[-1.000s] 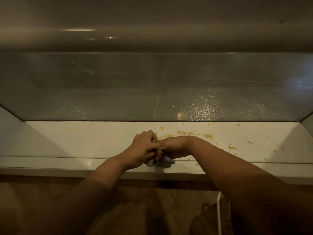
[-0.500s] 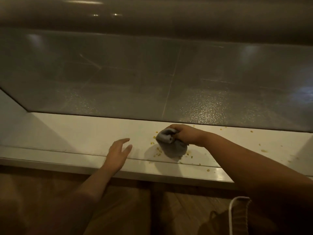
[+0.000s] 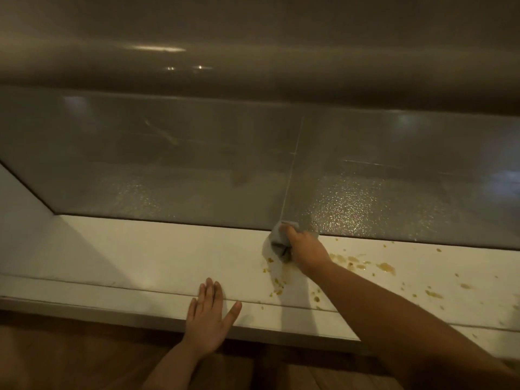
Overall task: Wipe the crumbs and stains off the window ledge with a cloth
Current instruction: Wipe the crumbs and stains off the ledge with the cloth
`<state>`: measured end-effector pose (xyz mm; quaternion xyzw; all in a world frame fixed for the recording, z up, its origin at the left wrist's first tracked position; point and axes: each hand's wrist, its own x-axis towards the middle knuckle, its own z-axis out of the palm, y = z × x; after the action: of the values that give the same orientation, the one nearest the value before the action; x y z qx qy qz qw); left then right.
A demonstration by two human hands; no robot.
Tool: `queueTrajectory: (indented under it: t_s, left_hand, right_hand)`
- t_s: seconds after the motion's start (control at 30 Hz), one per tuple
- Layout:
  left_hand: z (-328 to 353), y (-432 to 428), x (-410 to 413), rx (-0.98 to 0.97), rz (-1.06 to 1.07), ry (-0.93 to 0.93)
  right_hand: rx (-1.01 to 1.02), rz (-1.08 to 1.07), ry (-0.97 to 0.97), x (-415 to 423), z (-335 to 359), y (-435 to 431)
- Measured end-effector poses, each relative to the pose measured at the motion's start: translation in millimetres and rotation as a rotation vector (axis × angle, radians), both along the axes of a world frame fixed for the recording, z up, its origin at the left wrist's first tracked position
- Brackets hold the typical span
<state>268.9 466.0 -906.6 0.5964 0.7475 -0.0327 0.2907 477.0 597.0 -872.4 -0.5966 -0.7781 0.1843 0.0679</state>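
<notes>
From the head view, your right hand (image 3: 305,250) has carried the bunched grey cloth (image 3: 278,242) back against the frosted window glass (image 3: 168,170), its grip closed around it. Your left hand (image 3: 206,319) has dropped flat, fingers spread, onto the white window ledge (image 3: 140,263). The yellow crumbs and stains (image 3: 385,267) to the right are unwiped, so most wiping remains.

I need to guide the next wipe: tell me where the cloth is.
In the head view the grey cloth sits bunched under the right hand, at the ledge's back edge against the window glass, right of centre.
</notes>
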Motion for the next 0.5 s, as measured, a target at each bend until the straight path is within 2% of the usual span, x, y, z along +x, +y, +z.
queueTrajectory:
  t_s: [0.03,0.13,0.2,0.33,0.5]
  left_hand:
    - [-0.1,0.8,-0.2,-0.018,-0.012,0.012]
    - [0.3,4.2,-0.2,-0.049,-0.026,0.05]
    - [1.0,6.1,-0.3,-0.046,0.021,0.03]
    - [2.6,4.9,-1.1,-0.041,0.016,-0.02]
    - [3.8,2.8,-4.6,-0.086,-0.045,-0.041]
  right_hand:
    - [-0.051,-0.058,0.048,-6.5,-5.4,-1.6]
    - [-0.04,-0.101,0.126,-18.1,-12.7,5.9]
    - [-0.033,-0.068,0.096,-19.6,-6.5,14.8]
    - [-0.039,0.002,-0.083,-14.8,-9.7,28.2]
    - [-0.11,0.051,-0.006,-8.4,-22.1,20.7]
